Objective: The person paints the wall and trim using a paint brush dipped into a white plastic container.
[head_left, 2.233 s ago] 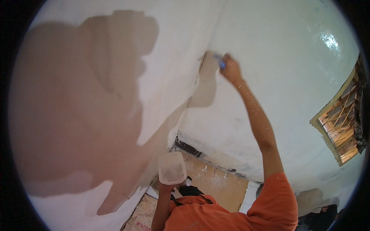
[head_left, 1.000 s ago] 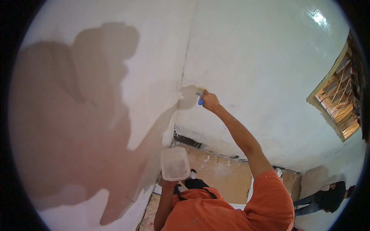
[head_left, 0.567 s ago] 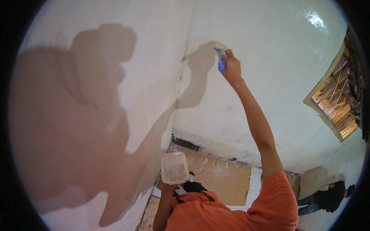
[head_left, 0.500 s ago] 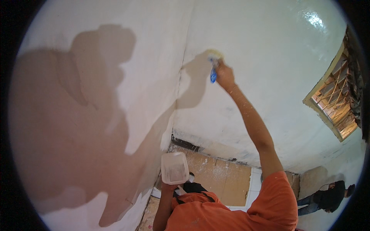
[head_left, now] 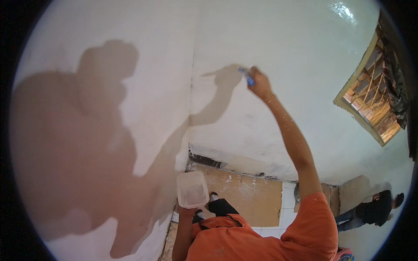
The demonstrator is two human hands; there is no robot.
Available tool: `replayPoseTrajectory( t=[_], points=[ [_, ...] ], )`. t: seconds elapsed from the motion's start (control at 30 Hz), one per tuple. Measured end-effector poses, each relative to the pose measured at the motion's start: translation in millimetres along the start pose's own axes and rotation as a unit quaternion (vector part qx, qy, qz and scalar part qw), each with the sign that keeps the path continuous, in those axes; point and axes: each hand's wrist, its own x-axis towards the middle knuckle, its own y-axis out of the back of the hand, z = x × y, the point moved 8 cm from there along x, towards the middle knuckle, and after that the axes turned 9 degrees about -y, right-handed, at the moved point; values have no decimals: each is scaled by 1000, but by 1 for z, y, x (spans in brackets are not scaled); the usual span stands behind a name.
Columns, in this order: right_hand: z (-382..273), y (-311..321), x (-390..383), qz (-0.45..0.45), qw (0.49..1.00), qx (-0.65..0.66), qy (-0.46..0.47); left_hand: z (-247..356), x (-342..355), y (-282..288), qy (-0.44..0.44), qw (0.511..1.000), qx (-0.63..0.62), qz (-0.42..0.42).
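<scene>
My right hand [head_left: 261,85] grips a paintbrush [head_left: 248,78] with a blue handle against the white wall [head_left: 283,52], just right of the corner, my bare forearm spattered with white specks. My left hand [head_left: 187,212] is low by the left wall, holding a translucent white plastic container [head_left: 191,190] with a pale residue inside; its fingers are mostly hidden beneath it. My shadow, with the raised arm, falls across both walls.
A window [head_left: 365,91] with a metal grille and dark cloth is at right. Below lie cardboard sheets [head_left: 252,195] on white tiles [head_left: 287,211], along a dirty wall base [head_left: 204,158]. At lower right another person [head_left: 370,211] in dark clothes stands by the wall.
My right hand has gone down and up along the wall and is now slightly lower than 0.6 seconds ago. The view has turned slightly right. My left hand still holds the container.
</scene>
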Motion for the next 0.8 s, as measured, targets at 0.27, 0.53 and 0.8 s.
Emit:
replayPoseTrajectory(
  t=[0.27,0.53,0.8],
  points=[
    [100,42,-39,116,981,-121,99,-36,6,-18,40,999,-22,-17],
    [135,-82,-150,-163,986,-12,36,-48,-7,-17,59,997,-43,-11],
    [110,148,-38,152,987,-20,48,-67,-34,-24,86,994,-71,14]
  ],
)
